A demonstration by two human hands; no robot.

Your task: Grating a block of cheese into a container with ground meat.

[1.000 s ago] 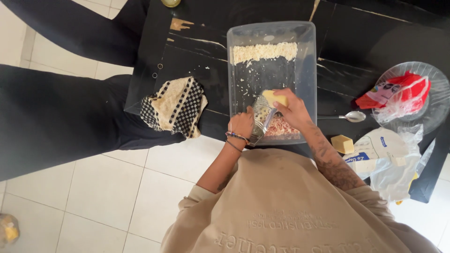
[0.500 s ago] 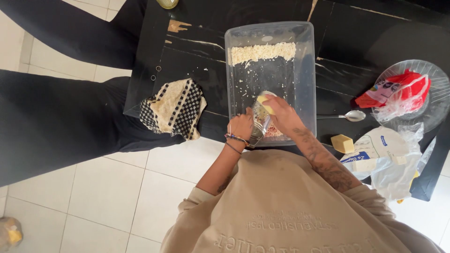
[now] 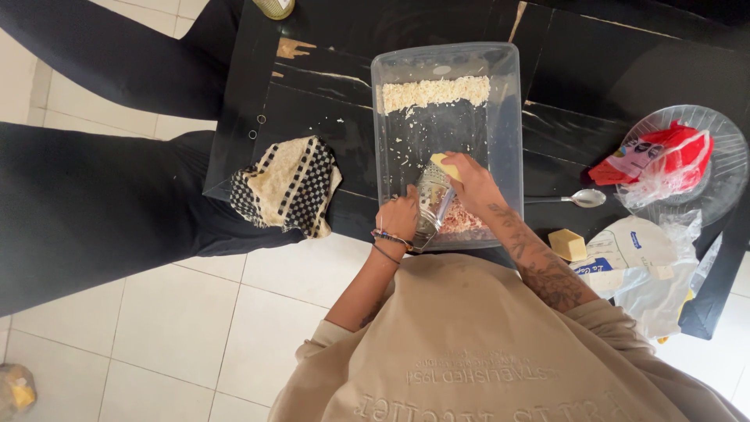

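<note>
Cheese grating in progress, seen from above. The left hand (image 3: pixel 400 215) wraps its fingers around the top of a metal grater (image 3: pixel 432 205) standing tilted inside a clear plastic tub (image 3: pixel 508 117) on the dark counter (image 3: pixel 328 117). The right hand (image 3: pixel 475 181) pinches a pale yellow cheese block (image 3: pixel 443 165) between fingers and thumb and presses it against the grater's upper face. A band of grated cheese (image 3: pixel 434 93) lies along the tub's far end, with loose shreds scattered across the floor of the tub; a pinkish heap sits at the grater's foot, its nature unclear. The step in hand appears to be a stroke down the grater face, and the next move likely calls for a firm hold on the grater while the fingertips stay clear of the teeth as the block shrinks. Around the tub: a checked cloth (image 3: pixel 287 187) draped over the counter edge to the left, a spoon (image 3: pixel 576 198) just right of the tub, a second cheese piece (image 3: pixel 568 244) near the counter edge, white plastic bags (image 3: pixel 641 258), and a clear plate (image 3: pixel 726 148) holding a red wrapper (image 3: pixel 664 156). Nothing obstructs either hand.
</note>
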